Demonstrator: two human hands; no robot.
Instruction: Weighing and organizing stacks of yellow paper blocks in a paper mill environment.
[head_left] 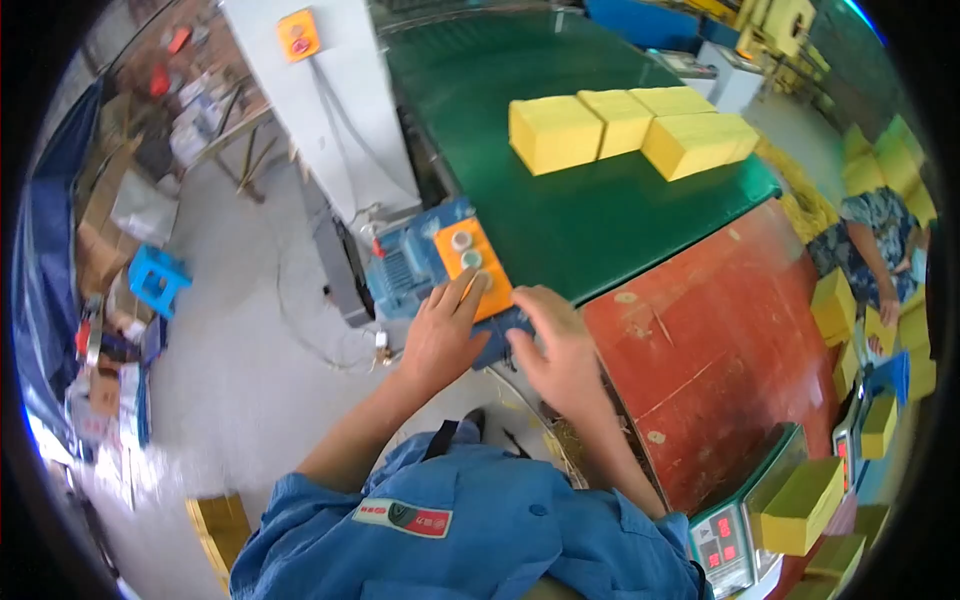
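Observation:
My left hand [440,335] reaches over an orange push-button panel [462,242] with its fingers stretched out; the fingertips lie at the lower button, seemingly touching it. Two round buttons, one whitish and one green, show above those fingertips. To the right, my right hand [556,350] hovers by the panel's lower edge, fingers apart and nothing in them. The panel sits on a blue motor housing [400,280] beside a green conveyor belt [545,240]. Several yellow blocks [555,135] stand in rows on the belt.
A worn red tabletop [700,350] adjoins the belt. On it, a digital scale [728,540] carries a yellow block [803,505]. Another person [870,240] sits at the far right among yellow blocks. A white post [335,110] with an orange switch box rises ahead; a blue stool [157,280] stands left.

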